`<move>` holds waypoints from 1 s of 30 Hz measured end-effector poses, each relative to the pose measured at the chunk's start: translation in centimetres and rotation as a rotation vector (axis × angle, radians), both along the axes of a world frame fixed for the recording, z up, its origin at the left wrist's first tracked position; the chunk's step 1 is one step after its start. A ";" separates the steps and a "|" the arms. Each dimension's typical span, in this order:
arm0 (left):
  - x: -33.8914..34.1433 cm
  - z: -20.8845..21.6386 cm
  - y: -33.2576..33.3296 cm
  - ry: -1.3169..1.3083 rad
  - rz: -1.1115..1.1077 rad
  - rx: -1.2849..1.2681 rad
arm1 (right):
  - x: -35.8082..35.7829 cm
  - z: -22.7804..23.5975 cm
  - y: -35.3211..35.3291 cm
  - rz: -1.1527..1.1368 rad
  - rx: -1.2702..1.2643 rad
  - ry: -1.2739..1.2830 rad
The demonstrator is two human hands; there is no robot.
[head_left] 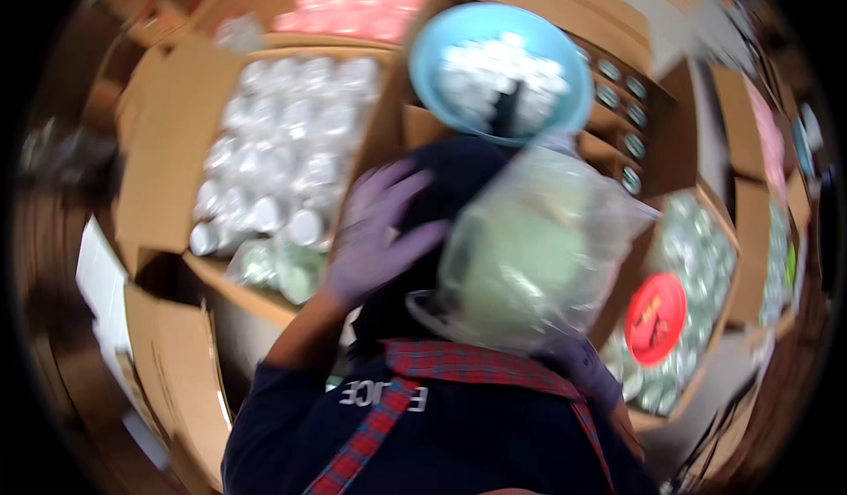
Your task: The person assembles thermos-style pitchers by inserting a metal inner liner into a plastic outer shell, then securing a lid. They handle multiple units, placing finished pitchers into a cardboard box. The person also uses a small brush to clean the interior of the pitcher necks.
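A clear plastic bag with pale green contents bulges in front of my body, right of the middle. My right hand, in a lavender glove, is at the bag's lower right side; the bag hides its fingers, so its grip cannot be made out. My left hand, gloved the same way, has its fingers spread over my dark-clothed leg, left of the bag. It holds nothing. Beyond the bag, a light blue basin contains many small white pieces and a dark object I cannot make out.
A carton at left holds rows of clear containers, some white-capped. Under the basin, a divided carton holds lidded jars. At right, a red dish lies on greenish clear containers. Pink-looking packed items are at the back.
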State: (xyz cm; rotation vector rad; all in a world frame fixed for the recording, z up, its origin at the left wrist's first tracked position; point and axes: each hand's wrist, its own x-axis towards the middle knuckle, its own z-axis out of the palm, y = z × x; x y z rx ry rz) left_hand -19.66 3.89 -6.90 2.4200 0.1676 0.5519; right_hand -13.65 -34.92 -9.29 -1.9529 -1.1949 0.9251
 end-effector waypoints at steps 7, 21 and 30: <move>0.3 -2.0 -6.2 0.069 -0.284 -0.381 | -2.1 0.1 -1.1 -0.172 0.004 -0.271; -32.1 -6.3 9.4 -0.349 0.748 -1.164 | -0.9 4.0 11.6 0.012 0.079 -0.317; -31.5 -17.7 23.7 0.422 1.446 -0.218 | -0.3 3.7 14.8 0.024 0.010 -0.244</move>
